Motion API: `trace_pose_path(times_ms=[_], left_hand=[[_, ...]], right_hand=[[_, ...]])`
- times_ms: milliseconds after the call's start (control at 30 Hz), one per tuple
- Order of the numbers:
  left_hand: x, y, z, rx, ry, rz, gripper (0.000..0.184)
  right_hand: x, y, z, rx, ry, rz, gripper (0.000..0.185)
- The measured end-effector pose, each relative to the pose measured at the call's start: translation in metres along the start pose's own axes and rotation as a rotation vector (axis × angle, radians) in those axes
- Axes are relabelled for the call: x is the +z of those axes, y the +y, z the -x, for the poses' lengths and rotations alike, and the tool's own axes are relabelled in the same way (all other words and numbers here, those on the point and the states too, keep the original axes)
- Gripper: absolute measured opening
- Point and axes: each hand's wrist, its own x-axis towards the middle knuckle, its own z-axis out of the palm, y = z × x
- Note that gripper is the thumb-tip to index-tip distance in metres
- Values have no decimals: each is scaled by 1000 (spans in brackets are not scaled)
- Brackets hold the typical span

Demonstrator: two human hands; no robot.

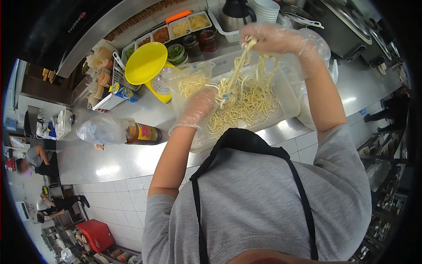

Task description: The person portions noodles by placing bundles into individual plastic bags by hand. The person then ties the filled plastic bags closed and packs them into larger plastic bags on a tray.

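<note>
My right hand (274, 38), in a clear plastic glove, is raised over a translucent plastic tub (290, 94). Its fingers are closed on a bunch of noodles (239, 66), whose strands hang down into the tub. A loose heap of pale yellow noodles (250, 105) covers the tub's bottom. My left hand (200, 108), also gloved, is closed at the near side of a clear plastic bag (204, 67) with noodles in it. The bag lies over the tub's left end. My left fingertips are partly hidden among plastic and noodles.
A yellow scale (147, 64) stands behind the bag. Topping containers (180, 28), sauce jars (208, 40) and a metal jug (235, 17) line the back. On the left are squeeze bottles (103, 79), a blue-yellow can (124, 93) and a labelled bottle (147, 133). Other people are farther left.
</note>
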Motion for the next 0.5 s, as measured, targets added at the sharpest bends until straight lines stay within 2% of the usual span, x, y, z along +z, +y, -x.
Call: trace_pose_path(times_ms=[67, 133, 167, 233, 267, 300, 333, 400, 433, 500], left_hand=[[10, -6, -2, 11, 39, 0, 25], [14, -7, -3, 24, 75, 1, 25], [14, -6, -3, 31, 72, -10, 23], [14, -6, -3, 39, 70, -23, 22], [15, -7, -2, 48, 126, 8, 21], [15, -7, -3, 59, 182, 38, 22], [3, -1, -2, 61, 182, 37, 22], [-24, 13, -1, -19, 86, 565, 37], [-32, 22, 1, -19, 83, 566, 37], [-39, 39, 4, 81, 255, 1139, 54]], right_hand=[[-24, -18, 0, -23, 61, 36, 14], [-45, -45, 6, 188, 124, 46, 17], [-52, -52, 9, 187, 124, 45, 17], [-65, -65, 15, -10, 296, 93, 16], [-70, -76, 18, 53, 283, 11, 25], [-70, -78, 18, 54, 284, 12, 25], [-70, -79, 18, -16, 253, 34, 27], [-62, -77, 11, -85, 221, 55, 29], [-45, -71, 1, -123, 174, 89, 26], [-20, -69, -13, -158, 131, 122, 24]])
